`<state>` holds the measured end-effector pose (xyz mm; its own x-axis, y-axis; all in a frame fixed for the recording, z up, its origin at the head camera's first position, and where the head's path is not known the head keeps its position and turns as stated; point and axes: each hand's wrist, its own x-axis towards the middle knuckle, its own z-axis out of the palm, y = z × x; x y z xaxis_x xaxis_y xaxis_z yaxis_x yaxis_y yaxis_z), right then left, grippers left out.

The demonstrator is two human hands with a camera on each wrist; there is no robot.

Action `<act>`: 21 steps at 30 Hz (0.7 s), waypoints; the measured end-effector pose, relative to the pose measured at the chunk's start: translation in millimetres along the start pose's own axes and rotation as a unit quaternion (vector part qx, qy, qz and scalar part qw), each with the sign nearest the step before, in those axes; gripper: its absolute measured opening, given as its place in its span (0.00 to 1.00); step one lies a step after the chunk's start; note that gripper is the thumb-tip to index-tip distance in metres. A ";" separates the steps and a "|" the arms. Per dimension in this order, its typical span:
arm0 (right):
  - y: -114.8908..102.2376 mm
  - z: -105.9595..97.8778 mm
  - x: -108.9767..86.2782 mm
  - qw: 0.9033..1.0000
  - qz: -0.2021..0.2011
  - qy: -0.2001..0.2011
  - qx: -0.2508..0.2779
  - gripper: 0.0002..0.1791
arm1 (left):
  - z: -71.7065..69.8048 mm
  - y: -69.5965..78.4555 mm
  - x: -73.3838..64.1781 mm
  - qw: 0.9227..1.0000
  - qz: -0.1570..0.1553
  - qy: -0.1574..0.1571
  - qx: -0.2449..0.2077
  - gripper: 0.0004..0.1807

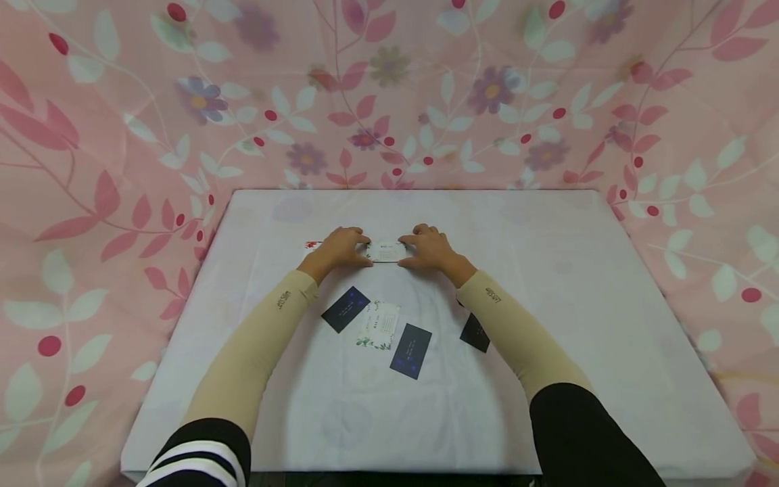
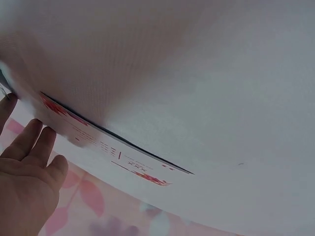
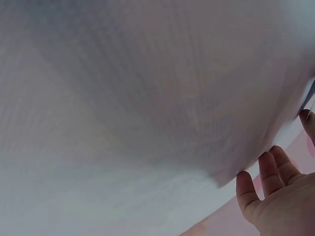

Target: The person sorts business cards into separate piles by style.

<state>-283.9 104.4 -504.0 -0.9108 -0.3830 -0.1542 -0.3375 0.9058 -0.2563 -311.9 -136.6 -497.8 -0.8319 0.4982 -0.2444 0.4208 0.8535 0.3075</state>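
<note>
Near the back of the table, a white business card (image 1: 387, 252) with a leafy print lies between my two hands. My left hand (image 1: 337, 251) grips its left end, thumb at the near edge and index finger at the far one. The right hand (image 1: 431, 250) holds the opposite end the same way. Both wrist views show the other fingers spread over the cloth, with only a sliver of this card visible. Beside my left hand is a red-and-white card (image 2: 125, 152), partly hidden by that hand in the head view; a dark edge shows along it.
Closer to me lie a dark blue card (image 1: 345, 309), a white card with green leaves (image 1: 379, 326) and another dark card (image 1: 411, 351). One more dark card (image 1: 475, 333) is partly covered by the right sleeve. A white cloth (image 1: 608, 379) covers the table; floral fabric (image 1: 389, 101) hangs behind.
</note>
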 end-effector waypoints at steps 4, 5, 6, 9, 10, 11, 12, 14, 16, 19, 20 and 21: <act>-1.3 -1.7 -1.8 1.000 0.003 0.001 0.003 0.36 | -0.2 1.0 0.6 1.000 -0.010 -0.009 -0.026 0.37; -1.5 -1.9 -2.2 1.000 0.003 0.002 0.004 0.36 | -0.4 1.3 0.7 0.999 -0.011 -0.010 -0.031 0.37; -1.5 -1.6 -2.4 1.000 0.004 0.001 0.004 0.36 | -0.7 1.8 0.7 0.999 -0.011 -0.011 -0.032 0.37; -0.5 -0.8 -2.2 1.000 0.005 0.002 0.006 0.36 | -2.0 3.1 1.1 1.000 -0.010 -0.013 -0.023 0.37; -0.1 -0.4 -2.0 1.000 0.006 0.002 0.009 0.36 | -2.5 3.6 1.0 1.000 -0.010 -0.013 -0.018 0.37; 0.4 0.1 -1.8 1.000 0.007 0.002 0.012 0.37 | -3.0 3.9 0.9 1.000 -0.009 -0.012 -0.010 0.37; 0.9 0.6 -1.6 1.000 0.007 0.003 0.014 0.37 | -3.3 4.2 0.8 1.000 -0.007 -0.010 0.000 0.37; 1.8 1.3 -1.4 1.000 0.008 0.005 0.018 0.37 | -3.9 4.6 0.6 1.000 -0.001 -0.006 0.021 0.37; 2.5 1.9 -1.4 1.000 0.007 0.007 0.020 0.37 | -4.0 4.8 0.2 0.999 0.005 0.000 0.035 0.37; 3.1 2.2 -1.4 1.000 0.005 0.008 0.023 0.37 | -3.5 4.0 0.1 0.999 0.015 0.006 0.046 0.37; 3.3 2.1 -1.3 1.000 0.005 0.008 0.024 0.37 | -3.3 3.4 0.1 0.999 0.017 0.009 0.047 0.37; 3.3 1.9 -1.2 1.000 0.005 0.007 0.026 0.37 | -3.2 3.2 0.2 0.999 0.018 0.011 0.045 0.37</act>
<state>-283.5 107.5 -506.5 -0.9174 -0.3715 -0.1427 -0.3165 0.8985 -0.3043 -311.9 -134.3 -493.9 -0.8226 0.5266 -0.2145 0.4808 0.8456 0.2320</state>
